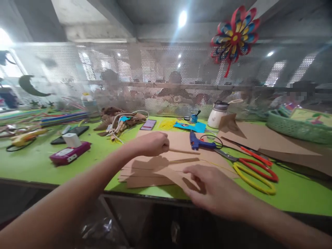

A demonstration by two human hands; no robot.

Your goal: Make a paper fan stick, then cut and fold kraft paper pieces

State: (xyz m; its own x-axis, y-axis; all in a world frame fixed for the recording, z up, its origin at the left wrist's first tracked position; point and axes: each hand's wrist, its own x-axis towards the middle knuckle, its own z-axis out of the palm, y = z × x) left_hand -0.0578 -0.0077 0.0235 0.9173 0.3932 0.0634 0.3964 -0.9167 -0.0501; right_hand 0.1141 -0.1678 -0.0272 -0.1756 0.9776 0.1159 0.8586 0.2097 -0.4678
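My left hand point(155, 143) is closed in a fist above the brown kraft paper. A thin brown strip point(184, 151) sticks out from its right side. My right hand point(211, 188) is nearer the table's front edge, its thumb and fingers curved and apart. It lies over the right side of a brown paper sheet point(153, 181); whether the thumb touches the paper is hard to tell. Between the hands lies another narrow brown strip point(185, 160). A blue glue gun point(201, 142) and large scissors point(255, 169) with red and yellow handles lie beyond my right hand.
The green table point(103, 162) carries a purple box with a white plug point(71, 152), a phone point(148, 124), a white jar point(217, 116), more brown paper point(254, 138) and a green basket point(298, 128). A perforated screen point(160, 100) stands behind; a paper flower point(234, 38) hangs above.
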